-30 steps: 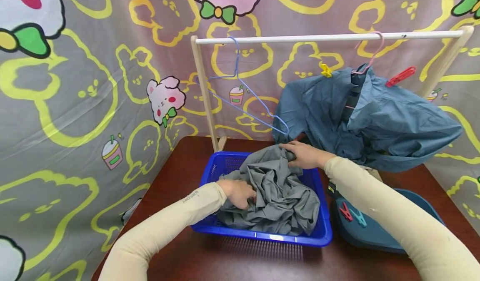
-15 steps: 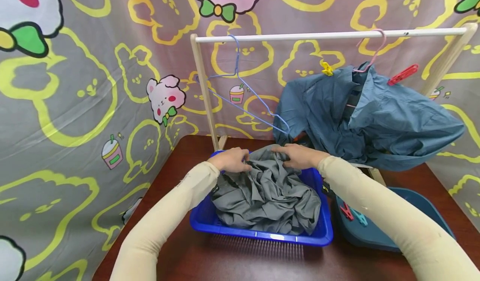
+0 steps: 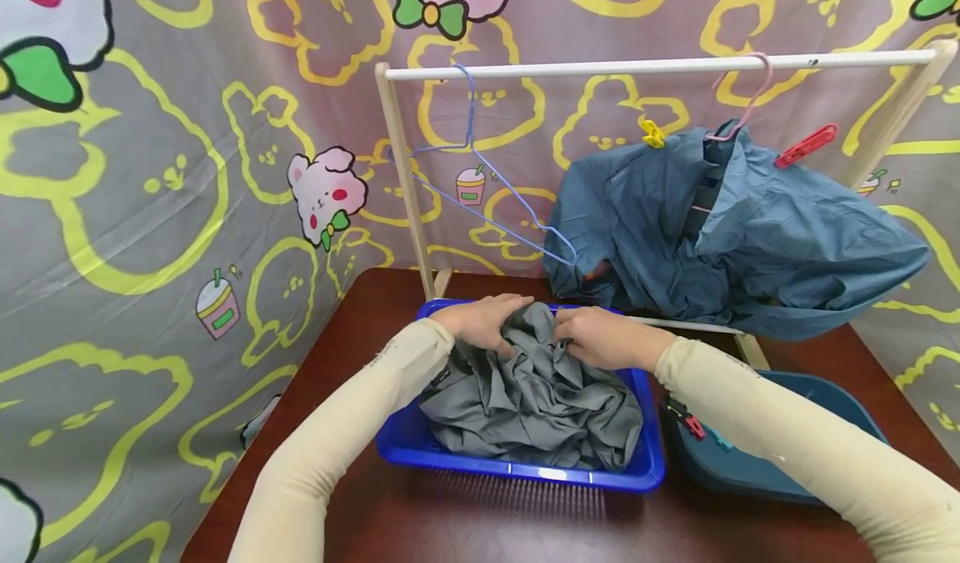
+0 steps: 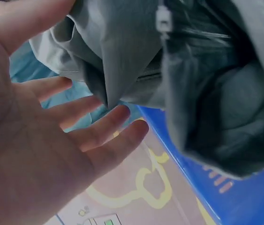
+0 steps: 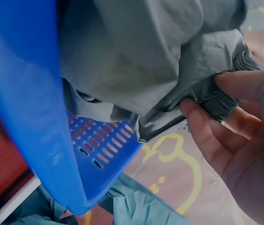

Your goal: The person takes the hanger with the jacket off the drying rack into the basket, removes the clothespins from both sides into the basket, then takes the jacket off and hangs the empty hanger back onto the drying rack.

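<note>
Crumpled grey cloth [image 3: 540,404] fills a blue basket [image 3: 517,470] on the table. My right hand [image 3: 611,338] pinches an upper part of it; in the right wrist view the thumb and fingers of the hand [image 5: 244,126] grip a gathered, elastic-looking edge of the cloth [image 5: 132,56]. My left hand [image 3: 483,321] is at the cloth's upper left. In the left wrist view the hand [image 4: 52,126] has its fingers spread and extended beside the cloth [image 4: 122,51], which shows a zipper pull [image 4: 163,19].
A rack with a white bar [image 3: 600,67] stands behind, holding a blue hanger [image 3: 471,121] and a blue garment [image 3: 795,229] on a pink hanger [image 3: 757,96], with yellow [image 3: 652,134] and red [image 3: 806,146] clips. A dark teal tub [image 3: 757,463] with clips is at the right.
My left hand has moved from the middle left of the cloth up to its top edge. The cloth's upper part is bunched between the hands, and my right hand is slightly lower and further right.
</note>
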`<action>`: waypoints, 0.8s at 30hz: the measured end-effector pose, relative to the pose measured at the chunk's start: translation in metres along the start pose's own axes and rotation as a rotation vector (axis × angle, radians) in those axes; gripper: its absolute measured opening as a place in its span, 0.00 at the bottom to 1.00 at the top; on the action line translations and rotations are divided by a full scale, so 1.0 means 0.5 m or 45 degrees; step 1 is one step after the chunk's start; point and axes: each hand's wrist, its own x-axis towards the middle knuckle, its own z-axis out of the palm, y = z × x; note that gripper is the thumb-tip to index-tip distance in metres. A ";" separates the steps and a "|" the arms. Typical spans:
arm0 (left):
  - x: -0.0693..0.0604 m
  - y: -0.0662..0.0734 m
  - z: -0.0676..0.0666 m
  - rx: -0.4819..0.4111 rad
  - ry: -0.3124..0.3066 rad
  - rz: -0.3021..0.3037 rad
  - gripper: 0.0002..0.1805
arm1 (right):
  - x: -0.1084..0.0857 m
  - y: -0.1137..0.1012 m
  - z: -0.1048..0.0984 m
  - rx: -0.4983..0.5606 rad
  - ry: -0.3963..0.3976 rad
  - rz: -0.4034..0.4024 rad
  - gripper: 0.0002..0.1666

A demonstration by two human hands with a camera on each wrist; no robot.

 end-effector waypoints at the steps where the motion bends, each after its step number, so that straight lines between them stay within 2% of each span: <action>1: 0.005 0.003 0.000 0.030 0.012 0.010 0.45 | -0.003 -0.005 -0.001 -0.002 -0.017 -0.004 0.10; 3: 0.014 0.008 0.003 0.076 0.046 0.029 0.38 | -0.010 -0.010 -0.001 0.001 -0.059 -0.004 0.09; 5: 0.016 0.011 0.009 0.132 0.089 0.065 0.25 | -0.019 -0.015 -0.002 0.013 -0.124 0.038 0.11; 8: 0.005 0.016 0.020 0.237 0.125 0.124 0.06 | -0.037 -0.027 -0.006 0.037 -0.265 0.150 0.24; 10: -0.010 0.020 0.028 0.308 0.116 0.146 0.05 | -0.049 -0.036 -0.012 0.059 -0.362 0.235 0.34; 12: -0.029 0.026 0.036 0.368 0.091 0.120 0.01 | -0.059 -0.044 -0.016 0.085 -0.448 0.294 0.40; 15: -0.061 0.037 0.048 0.410 0.017 -0.002 0.14 | -0.070 -0.056 -0.017 0.103 -0.565 0.350 0.45; 18: -0.085 0.047 0.061 0.407 -0.072 -0.150 0.23 | -0.074 -0.068 -0.005 0.067 -0.626 0.330 0.44; 21: -0.092 0.048 0.074 0.388 -0.138 -0.196 0.27 | -0.070 -0.076 0.012 -0.002 -0.601 0.275 0.39; 24: -0.086 0.039 0.082 0.336 -0.196 -0.184 0.31 | -0.057 -0.075 0.025 -0.049 -0.531 0.230 0.29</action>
